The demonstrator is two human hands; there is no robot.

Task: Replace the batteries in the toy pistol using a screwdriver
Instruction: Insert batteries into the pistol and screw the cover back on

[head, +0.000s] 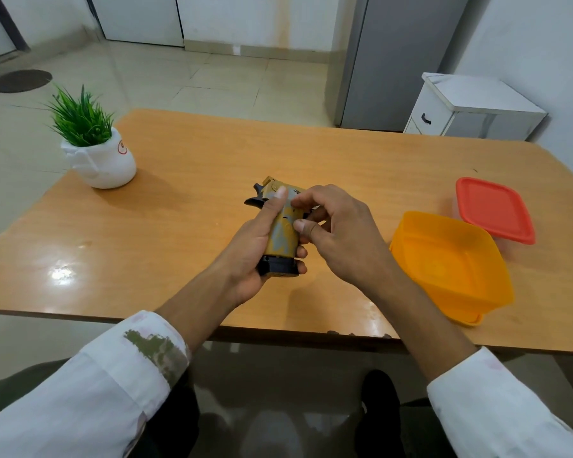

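Note:
The toy pistol (282, 233), tan and grey camouflage with a black base, is held above the middle of the wooden table (192, 180). My left hand (255, 249) grips its handle, thumb lying along the side and fingers curled round from behind. My right hand (338, 233) is at the pistol's right side, thumb and forefinger pinching at the grip panel. The barrel end is hidden behind my right hand. No screwdriver or batteries are in view.
An open orange plastic tub (450, 262) sits at the table's right front, with a red-lidded container (493, 208) behind it. A potted green plant in a white pot (96, 153) stands at the back left corner. A white cabinet (470, 107) stands beyond the table.

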